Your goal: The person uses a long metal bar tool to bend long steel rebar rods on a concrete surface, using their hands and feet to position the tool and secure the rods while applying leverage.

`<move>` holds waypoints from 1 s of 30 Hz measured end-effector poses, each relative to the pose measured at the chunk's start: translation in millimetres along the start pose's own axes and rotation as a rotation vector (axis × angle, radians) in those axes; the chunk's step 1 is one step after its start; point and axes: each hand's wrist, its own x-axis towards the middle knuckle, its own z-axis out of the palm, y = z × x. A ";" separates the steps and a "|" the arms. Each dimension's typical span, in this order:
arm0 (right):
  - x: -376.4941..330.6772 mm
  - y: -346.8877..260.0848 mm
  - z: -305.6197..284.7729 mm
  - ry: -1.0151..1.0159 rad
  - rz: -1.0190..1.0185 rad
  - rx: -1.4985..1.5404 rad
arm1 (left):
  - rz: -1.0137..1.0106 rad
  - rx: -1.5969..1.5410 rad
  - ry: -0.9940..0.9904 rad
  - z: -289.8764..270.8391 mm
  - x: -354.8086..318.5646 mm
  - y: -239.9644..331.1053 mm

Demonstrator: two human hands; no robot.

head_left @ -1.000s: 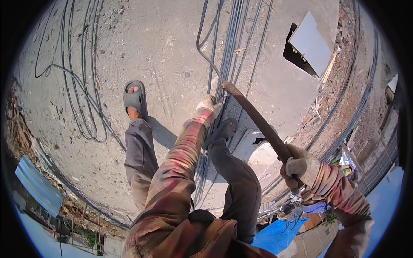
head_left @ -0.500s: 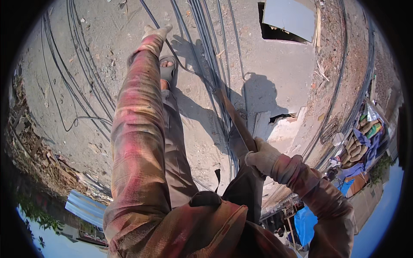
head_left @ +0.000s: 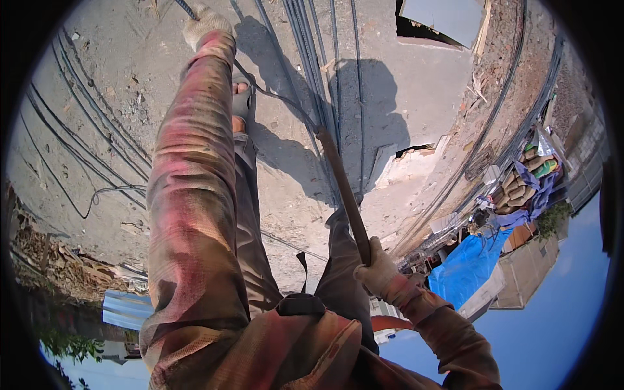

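Note:
My left hand [head_left: 207,26], in a pale knit glove, is closed around a dark steel rebar [head_left: 272,96] at the upper left. From that hand the rebar curves down and right to the upper end of a long brown pipe [head_left: 342,179]. Whether it goes inside the pipe is too small to tell. My right hand [head_left: 378,270], also gloved, grips the pipe's lower end in front of my right leg. A bundle of straight rebars [head_left: 311,62] lies on the ground beyond the pipe's upper end.
My sandalled foot [head_left: 241,101] stands below my left hand. More thin bars [head_left: 84,107] lie at the left. A grey panel [head_left: 444,18] lies over a dark hole at the upper right, with a smaller broken hole [head_left: 413,151] nearer. Blue sheeting [head_left: 468,266] and piled sacks lie right.
My left hand has moved left and farther up with the rebar. My right hand has come lower and slightly left, and the pipe stands steeper. The whole view has shifted.

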 end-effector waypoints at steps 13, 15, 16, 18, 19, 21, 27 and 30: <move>65.5 71.9 38.8 0.128 -0.220 -0.068 | 0.091 -0.130 -0.175 -33.8 -3.6 -9.1; 69.5 70.5 47.1 0.177 -0.094 -0.178 | 0.129 -0.115 -0.134 -34.3 -5.0 -8.7; 68.8 69.6 51.8 0.108 -0.173 -0.172 | 0.158 -0.104 -0.115 -35.5 -4.8 -8.9; 67.3 68.0 59.1 0.086 -0.112 -0.143 | 0.215 -0.091 -0.097 -35.9 -4.0 -10.4; 69.0 68.6 56.1 0.064 -0.076 -0.144 | 0.232 -0.093 -0.102 -33.6 -4.0 -11.6; 72.4 72.4 52.8 0.098 -0.048 -0.149 | 0.237 -0.109 -0.120 -29.8 -4.7 -14.9; 80.5 88.5 40.1 0.156 -0.160 -0.126 | 0.205 -0.080 -0.121 -27.5 -10.6 -16.2; 70.7 77.8 34.5 0.180 -0.206 -0.139 | 0.203 0.014 -0.111 -32.4 -14.6 -10.0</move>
